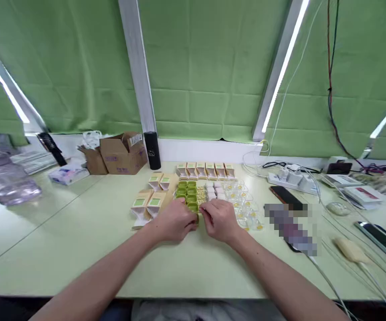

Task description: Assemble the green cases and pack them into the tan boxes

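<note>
My left hand (176, 221) and my right hand (220, 220) meet at the front of a group of small green cups (186, 192) on the pale table (79, 232). Both hands are curled, fingertips pinching a green cup (193, 207) between them. Behind the cups lie small white pieces (214, 190) and clear plastic lids with yellow dots (243, 200). Tan cartons with green labels (148, 203) lie to the left of my left hand. A row of the same cartons (205, 170) stands farther back.
A black cylinder (152, 150) and open cardboard boxes (121, 154) stand at the back left. A phone (285, 196), a power strip (291, 178) with cables and papers fill the right side. A clear plastic bag (7, 183) lies far left.
</note>
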`<state>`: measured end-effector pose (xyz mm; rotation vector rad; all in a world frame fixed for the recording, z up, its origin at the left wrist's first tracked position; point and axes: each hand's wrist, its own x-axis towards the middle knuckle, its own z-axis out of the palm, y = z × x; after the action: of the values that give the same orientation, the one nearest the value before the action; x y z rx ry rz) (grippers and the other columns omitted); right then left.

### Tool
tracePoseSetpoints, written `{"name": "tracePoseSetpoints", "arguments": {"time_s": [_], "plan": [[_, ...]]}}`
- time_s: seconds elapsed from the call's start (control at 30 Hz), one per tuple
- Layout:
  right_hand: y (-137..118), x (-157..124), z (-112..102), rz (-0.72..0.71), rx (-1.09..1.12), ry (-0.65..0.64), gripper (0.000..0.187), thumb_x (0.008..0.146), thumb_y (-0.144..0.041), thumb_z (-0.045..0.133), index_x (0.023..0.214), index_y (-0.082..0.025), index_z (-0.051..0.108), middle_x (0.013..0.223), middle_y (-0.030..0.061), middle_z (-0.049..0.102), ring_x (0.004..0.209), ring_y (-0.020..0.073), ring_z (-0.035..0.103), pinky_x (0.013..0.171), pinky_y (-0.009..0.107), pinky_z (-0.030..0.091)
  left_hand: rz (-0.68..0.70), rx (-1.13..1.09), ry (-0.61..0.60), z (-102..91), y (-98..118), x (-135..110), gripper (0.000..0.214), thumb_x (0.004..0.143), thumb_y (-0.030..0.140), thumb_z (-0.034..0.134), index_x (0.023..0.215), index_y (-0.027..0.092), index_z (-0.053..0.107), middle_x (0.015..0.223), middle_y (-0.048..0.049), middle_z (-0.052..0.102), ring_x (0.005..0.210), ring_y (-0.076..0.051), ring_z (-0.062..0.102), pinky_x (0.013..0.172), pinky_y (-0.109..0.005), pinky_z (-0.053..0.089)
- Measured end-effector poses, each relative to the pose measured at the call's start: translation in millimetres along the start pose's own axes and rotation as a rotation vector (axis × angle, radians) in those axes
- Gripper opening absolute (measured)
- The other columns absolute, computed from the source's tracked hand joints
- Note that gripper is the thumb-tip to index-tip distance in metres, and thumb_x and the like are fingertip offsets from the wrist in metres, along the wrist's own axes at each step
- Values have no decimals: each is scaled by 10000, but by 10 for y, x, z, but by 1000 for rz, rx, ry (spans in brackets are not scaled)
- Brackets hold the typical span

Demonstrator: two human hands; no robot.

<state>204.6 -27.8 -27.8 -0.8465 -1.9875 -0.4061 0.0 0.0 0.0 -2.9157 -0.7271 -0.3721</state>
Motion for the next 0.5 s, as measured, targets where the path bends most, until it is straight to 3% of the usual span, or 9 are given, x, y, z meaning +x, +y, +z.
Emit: {"name": "tracePoseSetpoints", "arguments": {"time_s": [0.27,0.5], "plan": [[-36,13,-48,19,-21,21,165,945,-162,541,833,-195,657,665,24,658,574,165,549,584,314,337,11,-12,-5,-25,43,-11,179,850,215,665,673,208,640,606,-5,686,548,-175,533,676,-363,290],[-24,34,-12,21,-22,35,146,944,-155,548,858,-201,656,677,22,670,584,168,562,584,314,353,65,16,64,-6,-4,-38,236,838,200,649,611,197,587,551,-14,645,506,-168,484,642,-360,274]]}}
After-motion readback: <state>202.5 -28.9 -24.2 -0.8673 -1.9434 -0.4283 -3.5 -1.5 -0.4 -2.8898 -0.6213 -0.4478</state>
